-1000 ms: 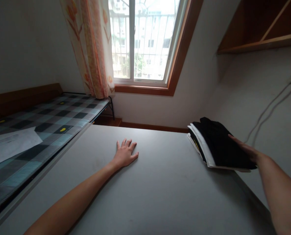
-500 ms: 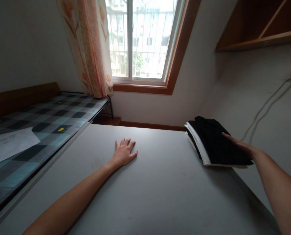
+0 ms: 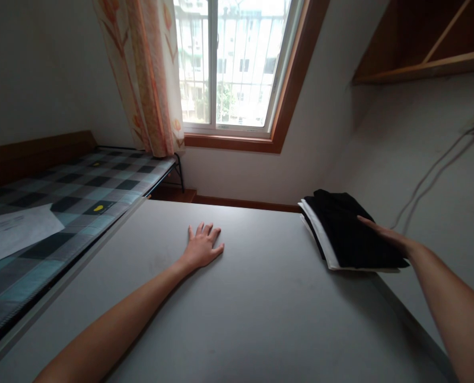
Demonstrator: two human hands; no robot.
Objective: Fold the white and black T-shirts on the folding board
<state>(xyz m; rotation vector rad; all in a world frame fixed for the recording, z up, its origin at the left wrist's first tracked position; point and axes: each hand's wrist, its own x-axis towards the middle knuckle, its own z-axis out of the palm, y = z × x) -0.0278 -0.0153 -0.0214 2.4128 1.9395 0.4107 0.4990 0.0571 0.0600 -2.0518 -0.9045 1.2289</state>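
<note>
My left hand (image 3: 202, 247) lies flat on the light grey tabletop (image 3: 237, 303), fingers spread, holding nothing. At the table's right edge is a stack of folded clothes (image 3: 348, 234), black on top with white and cream layers showing below. My right hand (image 3: 388, 235) grips the stack from its right side. Its thumb rests on the black cloth; the other fingers are hidden behind or under the pile. Part of the stack reaches past the table edge.
On the left stands a bed with a checked mattress (image 3: 121, 183) and a white sheet of paper (image 3: 19, 231). Behind the table are a window (image 3: 237, 74) and a flowered curtain (image 3: 149, 80). A wooden shelf (image 3: 424, 68) and a cable (image 3: 432, 170) are on the right wall.
The stack and my right hand have shifted very slightly left in the picture. My left hand stays in place on the tabletop.
</note>
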